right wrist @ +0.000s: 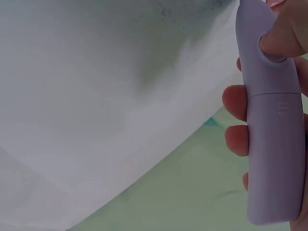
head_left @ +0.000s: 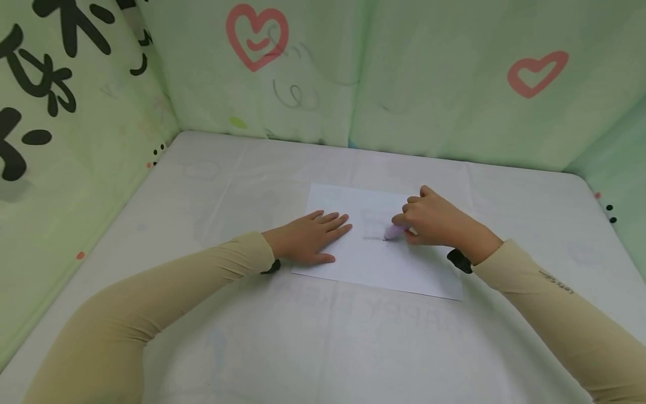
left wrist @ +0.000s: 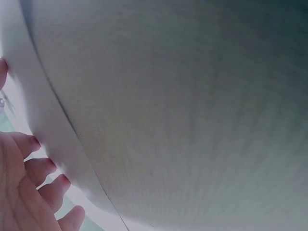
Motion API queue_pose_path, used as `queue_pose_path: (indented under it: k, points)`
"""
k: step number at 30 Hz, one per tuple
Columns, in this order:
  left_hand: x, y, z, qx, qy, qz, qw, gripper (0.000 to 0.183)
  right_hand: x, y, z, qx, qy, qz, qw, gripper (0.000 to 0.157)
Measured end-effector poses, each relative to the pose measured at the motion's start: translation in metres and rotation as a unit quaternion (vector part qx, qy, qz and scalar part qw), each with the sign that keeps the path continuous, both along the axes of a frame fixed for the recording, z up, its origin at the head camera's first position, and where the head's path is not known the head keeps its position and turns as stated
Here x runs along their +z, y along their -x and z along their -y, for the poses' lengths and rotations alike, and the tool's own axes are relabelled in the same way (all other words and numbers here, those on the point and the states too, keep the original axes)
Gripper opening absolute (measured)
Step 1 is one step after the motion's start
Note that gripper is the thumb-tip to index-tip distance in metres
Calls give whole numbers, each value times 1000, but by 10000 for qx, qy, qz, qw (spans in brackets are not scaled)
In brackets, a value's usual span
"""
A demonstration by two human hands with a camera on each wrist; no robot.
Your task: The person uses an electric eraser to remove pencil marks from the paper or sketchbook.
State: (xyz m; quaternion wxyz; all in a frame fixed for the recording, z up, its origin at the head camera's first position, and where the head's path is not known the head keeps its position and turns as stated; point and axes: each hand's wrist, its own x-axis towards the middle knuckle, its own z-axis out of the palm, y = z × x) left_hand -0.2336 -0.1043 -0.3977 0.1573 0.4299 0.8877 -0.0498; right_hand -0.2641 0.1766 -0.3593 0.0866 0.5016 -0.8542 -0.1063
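Observation:
A white sheet of paper lies on the table with faint grey pencil lines near its middle. My right hand grips a lilac electric eraser, its tip down at the right end of the lines. In the right wrist view, the fingers wrap round the eraser's body and the thumb presses a button near the tip. Dark specks dot the paper there. My left hand rests flat on the sheet's left side, fingers spread; its fingers also show in the left wrist view.
A white cloth covers the table. Light green curtains with red hearts and black characters hang at the back and both sides. Each wrist wears a dark device under the beige sleeve.

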Motion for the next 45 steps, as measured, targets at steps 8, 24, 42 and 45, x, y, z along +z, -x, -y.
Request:
queue_pose_path:
  k: [8,24,42,45]
  points:
    - [1,0,0,16,-9,27,10000,73,2,0,2,104,33,-35,9999,7]
    - [-4,2,0,-15,76,-60,10000,74,2,1,2,116,24,-40,9999,7]
    - [-1,1,-1,32,116,-17,9999,74,1,3,4,71,-8,33,10000,7]
    - [-1,1,-1,12,108,-29,9999,74,0,3,3,31,-40,88,9999,7]
